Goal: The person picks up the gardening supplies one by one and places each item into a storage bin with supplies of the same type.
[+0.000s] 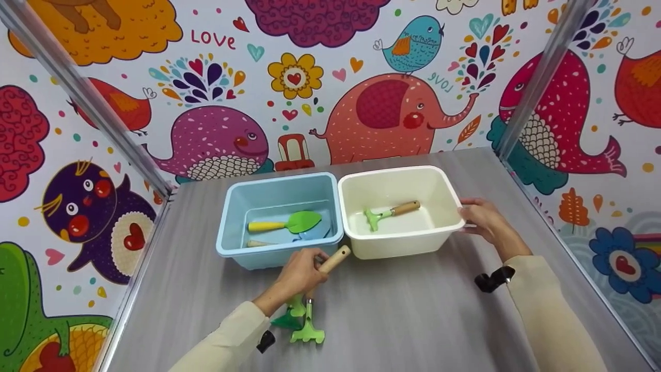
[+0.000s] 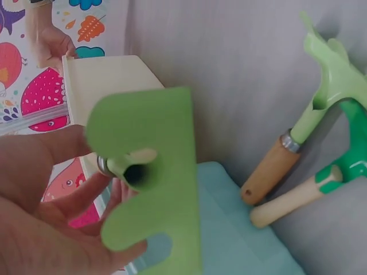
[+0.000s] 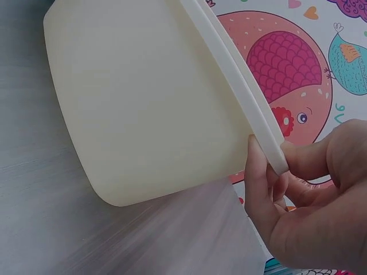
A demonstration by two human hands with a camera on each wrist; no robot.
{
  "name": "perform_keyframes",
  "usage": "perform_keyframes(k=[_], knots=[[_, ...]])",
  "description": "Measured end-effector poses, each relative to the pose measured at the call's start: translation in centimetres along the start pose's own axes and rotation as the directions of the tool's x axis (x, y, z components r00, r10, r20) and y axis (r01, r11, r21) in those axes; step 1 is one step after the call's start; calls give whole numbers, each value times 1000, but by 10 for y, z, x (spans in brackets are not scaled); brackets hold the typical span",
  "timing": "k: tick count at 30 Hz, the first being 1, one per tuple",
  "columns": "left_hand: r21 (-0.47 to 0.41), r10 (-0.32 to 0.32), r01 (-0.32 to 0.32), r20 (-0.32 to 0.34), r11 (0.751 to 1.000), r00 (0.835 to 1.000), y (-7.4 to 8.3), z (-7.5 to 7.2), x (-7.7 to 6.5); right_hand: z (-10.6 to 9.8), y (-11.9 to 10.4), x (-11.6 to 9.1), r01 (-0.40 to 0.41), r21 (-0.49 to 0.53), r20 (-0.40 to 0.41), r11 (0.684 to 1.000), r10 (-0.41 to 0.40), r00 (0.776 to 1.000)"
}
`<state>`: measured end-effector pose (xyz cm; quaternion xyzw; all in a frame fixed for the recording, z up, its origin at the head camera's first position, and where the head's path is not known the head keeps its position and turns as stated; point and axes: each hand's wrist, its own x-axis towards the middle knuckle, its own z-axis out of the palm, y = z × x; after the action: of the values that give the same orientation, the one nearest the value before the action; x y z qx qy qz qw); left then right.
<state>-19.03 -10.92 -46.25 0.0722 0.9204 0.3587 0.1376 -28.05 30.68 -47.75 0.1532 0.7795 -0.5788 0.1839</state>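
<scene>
My left hand (image 1: 303, 274) holds a hand rake (image 2: 149, 166) by its wooden handle (image 1: 334, 259), just in front of the blue bin (image 1: 281, 251). Its light green notched head faces the left wrist camera. Pinched between the thumb and fingers of my right hand (image 1: 484, 219) is the right rim of the cream bin (image 1: 400, 243). Inside that bin lies another green rake (image 1: 379, 216) with a wooden handle. Below my left hand, a light green rake (image 1: 309, 330) and a dark green tool (image 2: 301, 195) lie side by side on the table.
In the blue bin are a green trowel (image 1: 303, 222) with a yellow handle and a blue tool (image 1: 316, 231). Both bins stand side by side on the grey table (image 1: 413, 310). Patterned walls (image 1: 304, 119) and metal posts (image 1: 539, 82) enclose the table at the back and sides.
</scene>
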Motion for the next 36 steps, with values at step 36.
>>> perform_keyframes(k=[36], knots=[[286, 110, -118, 43, 951, 993, 60, -28, 64, 5, -1, -3, 22, -37, -51, 999, -24, 998]])
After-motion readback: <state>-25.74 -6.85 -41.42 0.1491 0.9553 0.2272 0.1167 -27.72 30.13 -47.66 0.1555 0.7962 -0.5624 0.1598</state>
